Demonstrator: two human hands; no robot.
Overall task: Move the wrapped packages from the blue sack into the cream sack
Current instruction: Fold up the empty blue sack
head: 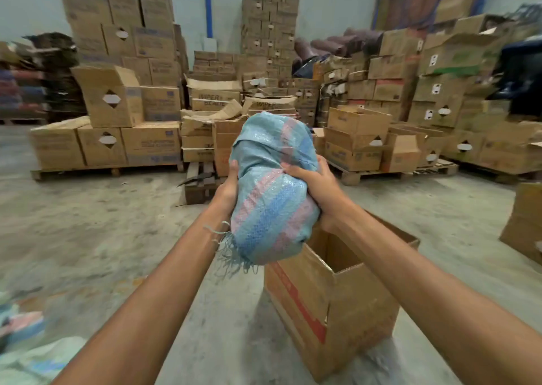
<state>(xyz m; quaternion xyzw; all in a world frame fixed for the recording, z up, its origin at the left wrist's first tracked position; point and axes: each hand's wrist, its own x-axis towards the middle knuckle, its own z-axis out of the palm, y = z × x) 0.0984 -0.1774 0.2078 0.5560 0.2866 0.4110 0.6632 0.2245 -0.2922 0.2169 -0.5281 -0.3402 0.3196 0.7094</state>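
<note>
While the left hand (227, 192) and right hand (318, 186) clamp its waist from either side, the wrapped package (271, 188) hangs above the open carton (337, 290). Woven wrap looks soft, slippery, moderately heavy; grip mid-body. Rear box (214, 98) reads "WIPER BLADE".

Just below you an open cardboard box (337, 293) stands on the concrete floor (88, 223), a red band down its side. Ahead, stacked cartons (117, 32) rise against the pale wall (328, 0), some resting on wooden pallets (105, 170). You can read "WIPER" on one crushed carton (214, 97). A blue pipe (207, 3) runs up the wall.
</note>
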